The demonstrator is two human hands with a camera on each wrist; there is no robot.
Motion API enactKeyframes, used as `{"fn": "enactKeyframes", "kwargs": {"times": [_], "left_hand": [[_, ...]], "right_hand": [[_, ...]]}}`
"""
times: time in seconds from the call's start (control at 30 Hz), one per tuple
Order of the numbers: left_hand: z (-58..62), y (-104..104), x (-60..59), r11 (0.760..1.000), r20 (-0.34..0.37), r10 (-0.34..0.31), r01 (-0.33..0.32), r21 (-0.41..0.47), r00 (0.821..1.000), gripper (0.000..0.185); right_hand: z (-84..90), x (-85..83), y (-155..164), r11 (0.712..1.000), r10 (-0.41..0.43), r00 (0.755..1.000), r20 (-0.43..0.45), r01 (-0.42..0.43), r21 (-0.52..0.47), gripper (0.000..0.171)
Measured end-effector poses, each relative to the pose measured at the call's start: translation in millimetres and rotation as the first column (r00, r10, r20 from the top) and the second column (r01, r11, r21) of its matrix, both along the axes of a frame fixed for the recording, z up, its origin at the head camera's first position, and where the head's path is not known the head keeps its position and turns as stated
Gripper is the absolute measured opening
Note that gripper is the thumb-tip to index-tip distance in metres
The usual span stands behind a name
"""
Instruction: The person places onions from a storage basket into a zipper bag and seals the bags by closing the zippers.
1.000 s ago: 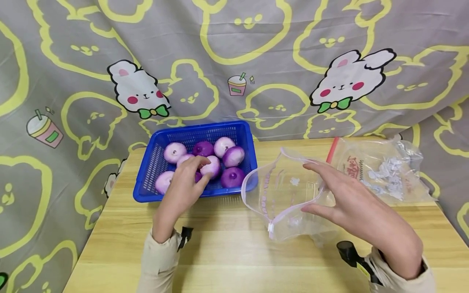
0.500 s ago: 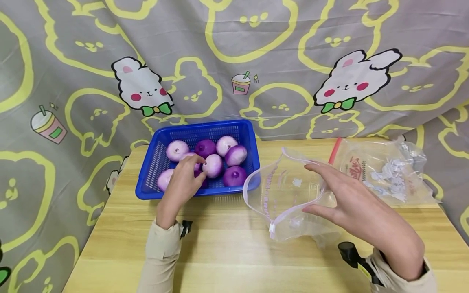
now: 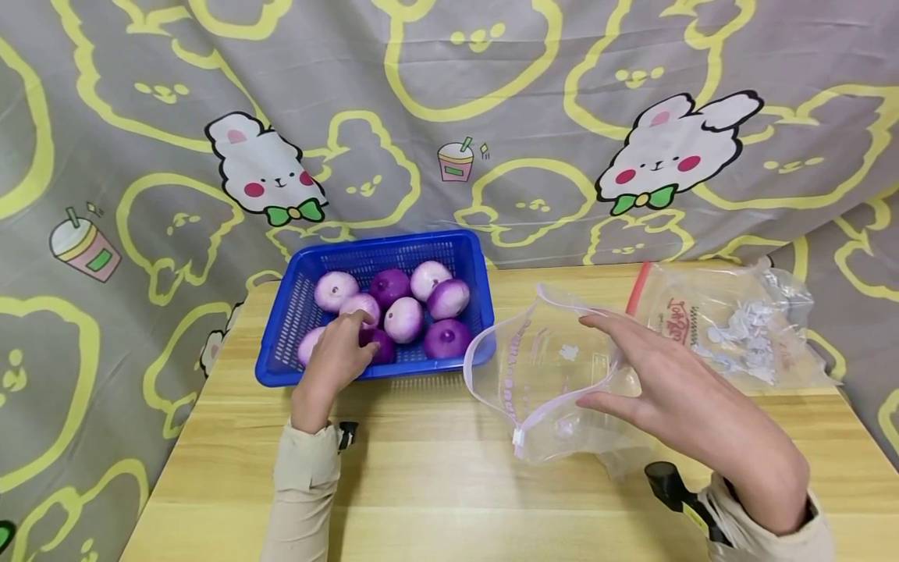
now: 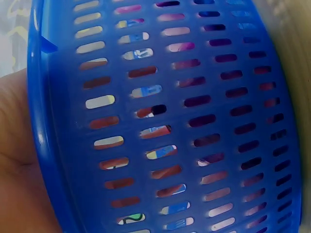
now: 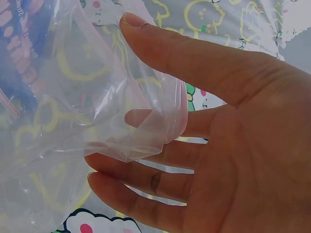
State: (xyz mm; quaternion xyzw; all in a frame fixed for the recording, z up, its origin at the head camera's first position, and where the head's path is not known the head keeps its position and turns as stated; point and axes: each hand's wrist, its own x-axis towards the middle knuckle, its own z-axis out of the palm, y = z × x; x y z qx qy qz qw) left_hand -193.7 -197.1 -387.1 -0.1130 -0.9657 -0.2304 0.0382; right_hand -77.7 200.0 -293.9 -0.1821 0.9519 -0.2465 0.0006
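— Where is the left hand (image 3: 335, 361) seen?

— Inside the blue basket (image 3: 295, 312) at the bench's (image 3: 435, 484) back left, fingers curled onto a purple onion (image 3: 379, 343) among the others; whether it is gripped cannot be told.

— And the zip bag (image 3: 541, 375)?

— Its mouth is held wide, facing left toward the basket, its long axis running left to right. The right hand (image 3: 674, 398) is spread open, fingers straight inside the far rim.

second filled bag (image 3: 730, 328) right; cartoon backdrop (image 3: 449, 117) behind.
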Motion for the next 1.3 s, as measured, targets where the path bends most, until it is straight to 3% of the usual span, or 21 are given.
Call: {"fn": "enactKeyframes", "kwargs": {"times": [0.8, 1.3], "left_hand": [[-0.8, -3.9, 0.0, 1.0, 0.022, 0.0, 0.001, -0.027, 1.0, 0.04], [6.9, -5.0, 2.3, 1.0, -0.039, 0.006, -0.005, 0.017, 0.999, 0.041]], "right_hand": [[-1.5, -2.4, -0.4, 1.0, -0.003, 1.0, 0.023, 0.003, 0.005, 0.086], [-1.8, -3.1, -1.3, 1.0, -0.005, 1.0, 0.028, 0.005, 0.006, 0.087]]}}
